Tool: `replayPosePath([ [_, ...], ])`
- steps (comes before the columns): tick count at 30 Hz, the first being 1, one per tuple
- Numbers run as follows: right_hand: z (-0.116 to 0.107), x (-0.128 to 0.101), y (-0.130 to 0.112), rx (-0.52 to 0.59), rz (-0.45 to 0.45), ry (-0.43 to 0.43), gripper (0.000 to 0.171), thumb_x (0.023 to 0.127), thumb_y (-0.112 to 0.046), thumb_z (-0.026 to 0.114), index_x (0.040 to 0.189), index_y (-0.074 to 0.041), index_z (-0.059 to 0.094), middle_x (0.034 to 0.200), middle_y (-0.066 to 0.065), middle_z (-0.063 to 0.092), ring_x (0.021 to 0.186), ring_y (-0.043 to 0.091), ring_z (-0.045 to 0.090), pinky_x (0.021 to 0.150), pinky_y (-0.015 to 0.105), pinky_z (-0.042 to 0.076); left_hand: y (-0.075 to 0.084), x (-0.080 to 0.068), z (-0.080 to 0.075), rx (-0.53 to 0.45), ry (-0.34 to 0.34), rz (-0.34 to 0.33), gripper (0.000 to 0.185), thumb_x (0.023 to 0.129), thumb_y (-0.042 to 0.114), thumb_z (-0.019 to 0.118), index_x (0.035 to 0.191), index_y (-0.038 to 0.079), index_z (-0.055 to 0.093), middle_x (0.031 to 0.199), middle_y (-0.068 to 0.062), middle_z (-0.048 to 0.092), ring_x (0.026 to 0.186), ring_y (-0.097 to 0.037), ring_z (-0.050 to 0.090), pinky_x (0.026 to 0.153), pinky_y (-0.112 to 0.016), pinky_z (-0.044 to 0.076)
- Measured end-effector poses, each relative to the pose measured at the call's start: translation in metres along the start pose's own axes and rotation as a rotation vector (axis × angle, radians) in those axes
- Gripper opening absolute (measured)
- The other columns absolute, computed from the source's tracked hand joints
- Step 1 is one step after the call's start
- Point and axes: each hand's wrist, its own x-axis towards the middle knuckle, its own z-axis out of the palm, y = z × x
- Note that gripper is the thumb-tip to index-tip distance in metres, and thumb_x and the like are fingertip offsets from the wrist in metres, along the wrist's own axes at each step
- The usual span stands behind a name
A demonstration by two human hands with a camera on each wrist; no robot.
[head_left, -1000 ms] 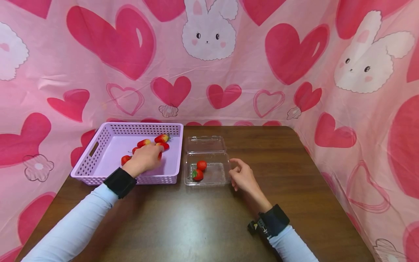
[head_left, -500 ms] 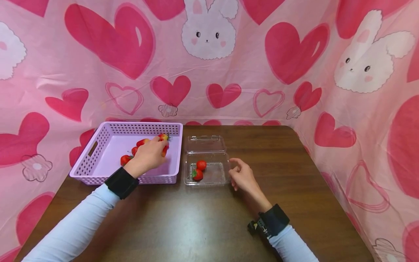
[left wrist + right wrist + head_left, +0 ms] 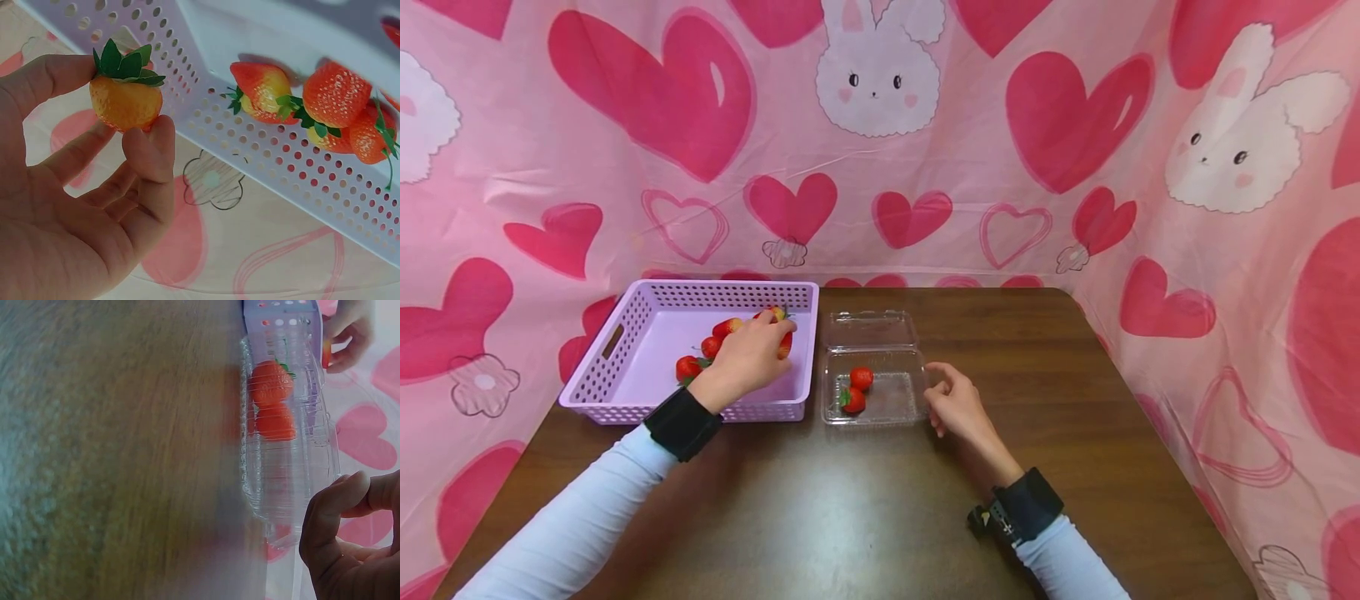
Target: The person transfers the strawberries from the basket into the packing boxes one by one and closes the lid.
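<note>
Over the right end of the purple basket (image 3: 625,333), the left hand (image 3: 748,357) holds one strawberry (image 3: 125,94) pinched between the thumb and the fingertips. The wrist view shows the leafy green cap of this strawberry pointing up and its pale orange side facing the camera. The fingers are curled around the fruit, and the fruit is raised clear of the basket floor.

Further strawberries (image 3: 700,357) lie loose inside the basket, to the left of the hand. Three of them sit in a cluster against the perforated wall in the left wrist view.

A clear plastic box (image 3: 895,396) stands on the brown table (image 3: 865,500), just beside the right wall of the basket. Its hinged lid (image 3: 871,328) lies open behind it. Two strawberries (image 3: 856,390) rest in the left part of the box, close together.

The right hand (image 3: 958,408) rests on the table at the right edge of the box. Its fingers are loosely bent and hold nothing; whether the fingertips touch the box cannot be told.
</note>
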Motion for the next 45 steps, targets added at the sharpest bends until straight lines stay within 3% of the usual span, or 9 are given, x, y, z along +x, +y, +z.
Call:
replayPosePath([
  [8,0.001,0.0,0.0,0.013,-0.007,-0.005,0.05,0.092,0.001,0.059,0.142,-0.003,0.057,0.064,0.008,0.058,0.042,0.018,0.052,0.041,0.037,0.051,0.007,0.001,-0.003,-0.019,0.055,0.065,0.046,0.082,0.008,0.073,0.128,0.002,0.07,0.107,-0.02,0.061,0.088,-0.035,0.06,0.067,-0.051,0.056],
  [15,0.001,-0.001,0.0,0.009,-0.005,0.001,0.05,0.092,0.001,0.06,0.142,-0.003,0.057,0.064,0.008,0.058,0.042,0.018,0.052,0.04,0.032,0.048,0.013,0.002,-0.007,-0.022,0.053,0.075,0.049,0.082,0.011,0.076,0.13,0.002,0.07,0.105,-0.02,0.061,0.088,-0.035,0.061,0.066,-0.049,0.057],
  [22,0.001,0.0,0.0,0.008,-0.002,-0.001,0.05,0.092,0.001,0.059,0.142,-0.003,0.057,0.065,0.009,0.058,0.043,0.018,0.052,0.041,0.034,0.049,0.02,0.003,-0.005,-0.03,0.074,0.1,0.046,0.083,0.01,0.078,0.128,0.002,0.071,0.102,-0.018,0.062,0.087,-0.034,0.06,0.068,-0.05,0.057],
  [31,0.002,0.001,0.001,0.017,-0.001,0.002,0.049,0.093,0.001,0.059,0.141,-0.004,0.058,0.066,0.009,0.058,0.043,0.019,0.052,0.041,0.036,0.05,0.035,0.006,-0.002,-0.066,0.007,0.098,0.055,0.084,0.015,0.085,0.135,0.002,0.068,0.113,-0.02,0.064,0.093,-0.033,0.062,0.076,-0.05,0.061],
  [37,0.004,0.002,0.001,0.033,0.011,0.002,0.05,0.092,0.001,0.06,0.141,-0.005,0.058,0.067,0.008,0.059,0.043,0.018,0.053,0.04,0.034,0.049,0.041,0.007,-0.001,-0.077,-0.012,0.103,0.055,0.085,0.017,0.085,0.135,0.003,0.067,0.111,-0.018,0.063,0.095,-0.033,0.063,0.072,-0.048,0.06],
  [45,0.003,0.001,0.0,0.002,0.011,0.014,0.049,0.092,0.001,0.06,0.141,-0.006,0.058,0.066,0.01,0.059,0.042,0.019,0.053,0.04,0.036,0.05,0.051,0.013,0.005,-0.097,-0.049,0.136,0.056,0.085,0.019,0.086,0.135,0.004,0.067,0.111,-0.016,0.063,0.097,-0.032,0.064,0.08,-0.048,0.061],
])
